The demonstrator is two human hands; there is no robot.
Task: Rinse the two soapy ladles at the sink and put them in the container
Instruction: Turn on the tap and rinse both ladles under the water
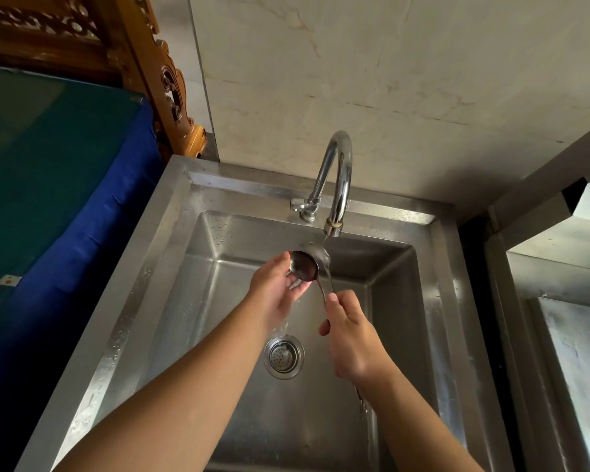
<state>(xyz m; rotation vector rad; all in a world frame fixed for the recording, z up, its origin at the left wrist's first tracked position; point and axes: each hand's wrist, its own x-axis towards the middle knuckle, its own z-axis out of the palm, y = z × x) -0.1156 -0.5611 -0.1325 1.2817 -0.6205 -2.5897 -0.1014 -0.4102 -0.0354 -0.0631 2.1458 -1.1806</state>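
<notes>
Right hand (349,338) clamped around two thin metal handles (325,291), fingers curled shut over them, thumb pressed along the side. Left hand (276,289) open and cupped, fingertips and palm touching the underside of the nearer ladle bowl (304,266), not closed around it. Second ladle bowl (317,252) just behind the first, partly hidden by it, right under the stream. Both ladles up in the air over the basin, toward the back edge of the sink (171,253). Water (328,264) pouring from the curved chrome tap (338,178) mounted on the sink's back rim, striking the far bowl and running down along the handles. More water trickling off below the left hand toward the drain strainer (284,357) in the middle of the basin floor. Droplets scattered across the left rim. Blue cloth-covered surface (58,199) beyond the sink's left edge; steel unit (566,301) off the right edge.
</notes>
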